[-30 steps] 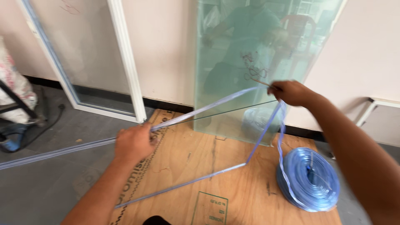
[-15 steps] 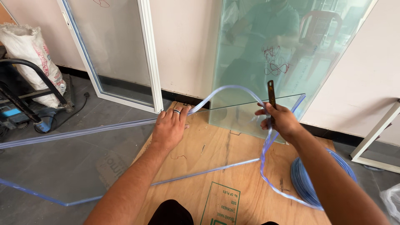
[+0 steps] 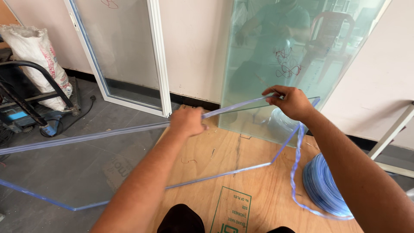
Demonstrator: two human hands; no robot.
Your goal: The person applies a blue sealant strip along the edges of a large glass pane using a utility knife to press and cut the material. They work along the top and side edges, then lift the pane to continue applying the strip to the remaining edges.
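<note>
the left hand (image 3: 187,122) has its grip closed around a clear blue flexible plastic edging strip (image 3: 235,109) that runs along the far edge of a flat clear glass pane (image 3: 129,164) lying on a plywood board (image 3: 258,190). the right hand (image 3: 290,102) pinches the same strip at the pane's far corner, grip clamped on it. the strip trails down to a blue coil (image 3: 323,185) on the board. a frosted glass sheet (image 3: 293,56) leans against the wall beside a white window frame (image 3: 157,56).

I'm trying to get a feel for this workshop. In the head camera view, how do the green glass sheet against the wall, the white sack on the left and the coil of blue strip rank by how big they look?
1. Green glass sheet, clearly largest.
2. and 3. White sack and coil of blue strip: these look about alike. The coil lies nearer the camera and is partly hidden by the arm, so I would not rank them.
</note>
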